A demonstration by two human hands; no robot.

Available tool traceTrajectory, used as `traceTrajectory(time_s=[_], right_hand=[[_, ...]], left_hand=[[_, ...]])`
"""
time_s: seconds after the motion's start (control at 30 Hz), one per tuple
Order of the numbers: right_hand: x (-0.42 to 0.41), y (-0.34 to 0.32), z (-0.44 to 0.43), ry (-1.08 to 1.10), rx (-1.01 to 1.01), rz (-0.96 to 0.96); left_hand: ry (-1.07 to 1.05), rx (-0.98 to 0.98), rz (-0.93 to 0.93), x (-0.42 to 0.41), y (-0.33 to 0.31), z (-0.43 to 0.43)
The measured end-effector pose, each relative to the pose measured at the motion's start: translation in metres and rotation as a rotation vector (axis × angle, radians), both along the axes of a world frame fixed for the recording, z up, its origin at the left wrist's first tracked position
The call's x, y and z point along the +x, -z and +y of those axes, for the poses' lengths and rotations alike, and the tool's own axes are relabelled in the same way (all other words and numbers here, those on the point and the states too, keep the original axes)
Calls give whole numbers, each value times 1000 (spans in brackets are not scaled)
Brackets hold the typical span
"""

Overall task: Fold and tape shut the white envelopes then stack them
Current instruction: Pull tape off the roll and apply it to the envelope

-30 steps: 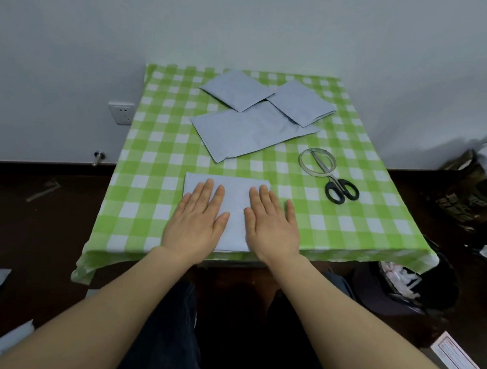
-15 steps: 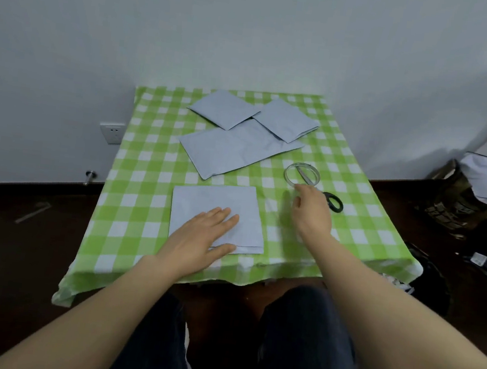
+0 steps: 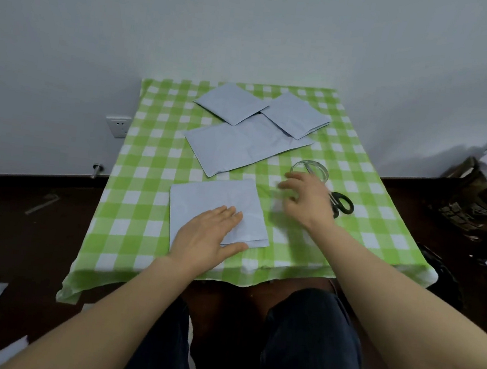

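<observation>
On the green-and-white checked tablecloth [image 3: 152, 174] I have the square folded white paper envelope [image 3: 214, 193] at the near edge, with my left hand [image 3: 209, 238] flat on its near part. My right hand [image 3: 310, 198] is to its right, between it and the black-handled steel scissors [image 3: 343, 203], just before the clear round tape roll [image 3: 311, 167]. Behind lies the long flat white paper envelope [image 3: 240, 144]. The back-left folded white envelope [image 3: 232, 102] and the back-right folded white envelope [image 3: 295, 114] overlap its far edge.

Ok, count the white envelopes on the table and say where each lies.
4. The near envelope, folded, lies under the left hand; the unfolded envelope mid-table; the far-left envelope and far-right envelope, both folded, at the back. More may hide underneath.
</observation>
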State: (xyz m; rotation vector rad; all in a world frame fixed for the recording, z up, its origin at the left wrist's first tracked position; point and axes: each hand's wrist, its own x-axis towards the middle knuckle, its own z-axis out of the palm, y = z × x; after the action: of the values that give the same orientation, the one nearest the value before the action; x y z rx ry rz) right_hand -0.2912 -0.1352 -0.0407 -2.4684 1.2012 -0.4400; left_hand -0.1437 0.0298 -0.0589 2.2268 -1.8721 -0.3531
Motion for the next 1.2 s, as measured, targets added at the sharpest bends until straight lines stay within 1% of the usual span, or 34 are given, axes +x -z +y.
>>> traceTrajectory(time_s=[0.03, 0.07, 0.1, 0.13, 0.2, 0.23, 0.27, 0.33, 0.37, 0.4, 0.5, 0.57, 0.6, 0.63, 0.7, 0.77, 0.83, 0.9, 0.93, 1.0, 1.03, 1.07, 1.1, 1.13, 1.17, 1.2], right_hand=[[5, -4, 9, -68, 151, -88], [8, -7, 19, -131, 329, -132], [10, -8, 27, -194, 468, -138], [11, -9, 31, -259, 536, -105], [12, -9, 34, -366, 526, 46], [13, -8, 35, -403, 478, 119], [14, -5, 35, -417, 435, 145], [16, -1, 32, -365, 420, 56], [17, 1, 31, -306, 451, -14], [18, 2, 30, -242, 494, -69], [26, 3, 26, -77, 623, -205], [34, 2, 25, 19, 646, -274], [39, 3, 24, 52, 618, -264], [44, 4, 23, 83, 564, -210], [50, 4, 23, 138, 429, -42], [51, 3, 27, 175, 343, 53], [53, 4, 28, 188, 300, 89], [49, 6, 24, 219, 234, 111], [44, 6, 20, 246, 206, 101], [32, 8, 9, 294, 131, 59], [26, 8, 2, 304, 79, 81], [21, 9, -5, 312, 24, 133], [16, 9, -10, 320, -20, 199], [13, 9, -16, 333, -54, 260], [10, 11, -20, 345, -76, 311], [7, 12, -23, 342, -87, 363]], left_hand=[[-11, -11, 25, 1, -1, 0], [-18, -23, 41, 2, -2, 0], [-22, -31, 48, 4, -3, 0], [-21, -36, 54, 6, -4, 0], [-22, -58, 64, 7, -7, -2], [-22, -63, 72, 8, -9, -1], [-22, -72, 75, 9, -12, 0], [-65, -87, 82, 17, -16, 5], [-132, -103, 106, 23, -18, 9], [-228, -138, 162, 30, -19, 12], [-540, -275, 455, 51, -18, 17], [-624, -297, 501, 58, -14, 15], [-640, -301, 486, 59, -12, 14], [-655, -296, 458, 58, -12, 12], [-661, -248, 360, 58, -11, 6], [-636, -143, 191, 57, -12, 2], [-616, -64, 31, 56, -11, -1], [-592, -83, -116, 57, -10, -2], [-557, -159, -166, 57, -8, -3], [-396, -385, -165, 56, -6, -6], [-290, -499, -149, 55, -5, -9], [-184, -562, -125, 52, -6, -12], [-114, -543, -71, 47, -8, -15], [-93, -476, -3, 40, -11, -17], [-100, -373, 56, 34, -12, -19], [-120, -263, 73, 31, -11, -21]])
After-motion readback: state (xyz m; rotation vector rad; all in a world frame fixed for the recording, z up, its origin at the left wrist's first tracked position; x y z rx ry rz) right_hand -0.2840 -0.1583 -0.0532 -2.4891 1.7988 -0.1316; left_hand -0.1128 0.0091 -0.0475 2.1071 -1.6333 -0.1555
